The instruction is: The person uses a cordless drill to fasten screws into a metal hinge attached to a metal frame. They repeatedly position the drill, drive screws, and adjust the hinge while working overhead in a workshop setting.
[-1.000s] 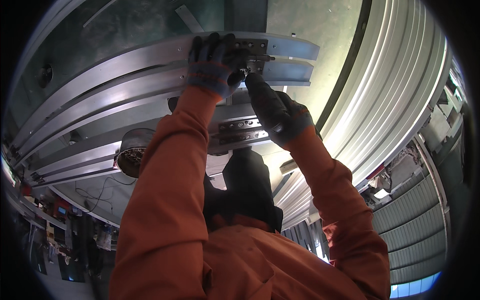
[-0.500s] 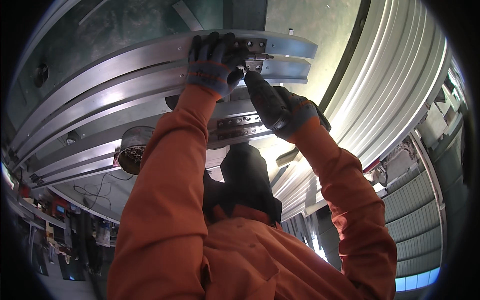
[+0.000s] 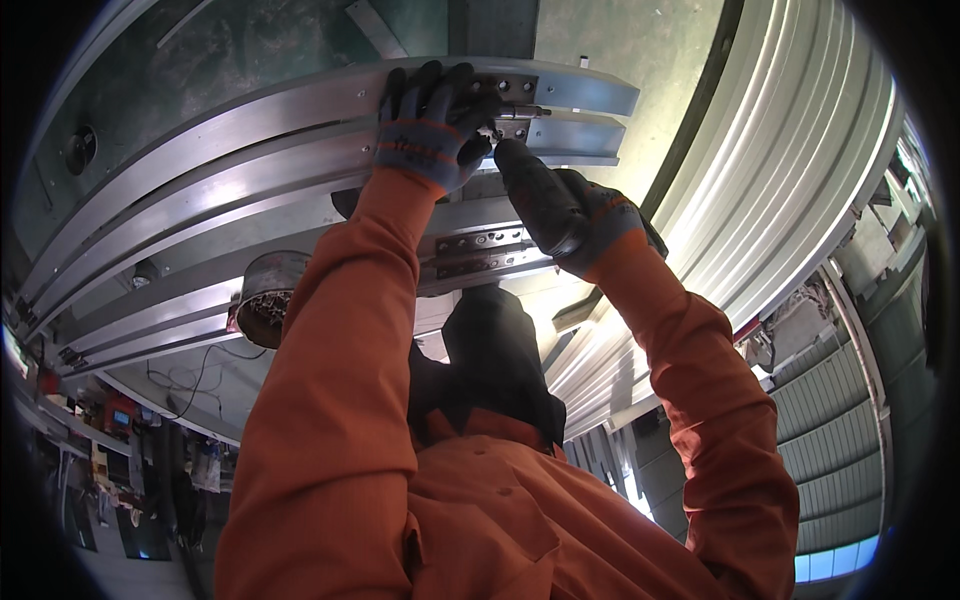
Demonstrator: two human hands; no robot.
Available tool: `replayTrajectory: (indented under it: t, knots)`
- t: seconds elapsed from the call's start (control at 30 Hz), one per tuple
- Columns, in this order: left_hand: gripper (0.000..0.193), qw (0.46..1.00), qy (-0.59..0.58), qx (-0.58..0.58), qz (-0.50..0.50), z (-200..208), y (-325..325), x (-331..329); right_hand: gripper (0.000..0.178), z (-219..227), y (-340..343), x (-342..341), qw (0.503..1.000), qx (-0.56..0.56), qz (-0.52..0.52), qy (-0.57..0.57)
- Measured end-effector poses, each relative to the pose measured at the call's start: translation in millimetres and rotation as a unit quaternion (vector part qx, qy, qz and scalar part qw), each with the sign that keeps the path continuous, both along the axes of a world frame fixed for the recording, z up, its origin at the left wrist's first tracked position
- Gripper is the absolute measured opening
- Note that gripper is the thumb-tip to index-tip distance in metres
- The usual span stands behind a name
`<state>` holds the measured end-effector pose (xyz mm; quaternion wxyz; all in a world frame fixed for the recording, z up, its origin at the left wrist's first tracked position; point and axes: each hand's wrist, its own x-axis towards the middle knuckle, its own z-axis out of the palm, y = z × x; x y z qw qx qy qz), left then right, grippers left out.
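Observation:
In my right hand [image 3: 600,220], gloved in grey and orange, is a dark power drill [image 3: 540,200]. Its nose points up and left at a perforated metal plate [image 3: 515,130] on the silvery metal rails [image 3: 300,160]. My left hand [image 3: 428,130], in a matching dark-fingered glove, lies over the rails beside the plate. Its outer fingers stretch across the metal, while thumb and forefinger close around something small and shiny just off the drill's nose, too hidden to name. A slim metal cylinder with a thin tip [image 3: 525,112] lies across the plate beside the forefinger.
Nearer me, a second rail carries another perforated plate [image 3: 480,252]. An open round tin [image 3: 268,300] of small metal pieces stands by my left forearm. Long ribbed pale panels [image 3: 770,170] stack up at the right. A thin dark cable [image 3: 200,375] trails at the lower left.
My right hand and the drill have shifted very slightly to the right. My left hand stays at nearly the same place on the rails.

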<state>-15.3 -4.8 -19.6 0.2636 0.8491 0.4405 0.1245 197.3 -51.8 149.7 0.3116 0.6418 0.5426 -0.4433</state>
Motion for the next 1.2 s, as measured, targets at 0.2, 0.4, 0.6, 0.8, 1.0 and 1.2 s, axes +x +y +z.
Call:
replayTrajectory:
  t: [0.2, 0.4, 0.6, 0.8, 1.0, 1.2]
  knots:
    - [0.052, 1.000, 0.004, -0.002, 0.005, 0.0, -1.6, 1.0, 0.068, -0.8, 2.5, 5.9, 0.998, -0.018, -0.044, 0.032]
    - [0.054, 1.000, 0.007, -0.008, 0.005, -0.4, -1.3, 0.2, 0.063, -23.4, -20.0, 18.4, 0.998, 0.014, -0.042, 0.034]
    - [0.053, 1.000, 0.003, 0.000, 0.007, 0.1, -1.5, 2.0, 0.055, -50.1, -52.0, 38.4, 0.954, 0.060, -0.238, 0.171]
    - [0.054, 1.000, 0.012, -0.014, 0.001, 0.6, -1.4, 1.3, 0.049, -37.2, -37.4, 29.0, 0.978, 0.093, -0.129, 0.133]
    - [0.053, 1.000, 0.005, -0.021, 0.008, 3.3, -1.5, -0.8, 0.049, -16.0, -5.4, 21.3, 0.989, 0.029, -0.116, 0.086]
    - [0.056, 1.000, 0.004, -0.016, -0.011, 2.6, 1.6, 4.0, 0.050, -58.0, -66.5, 44.4, 0.949, 0.129, -0.227, 0.177]
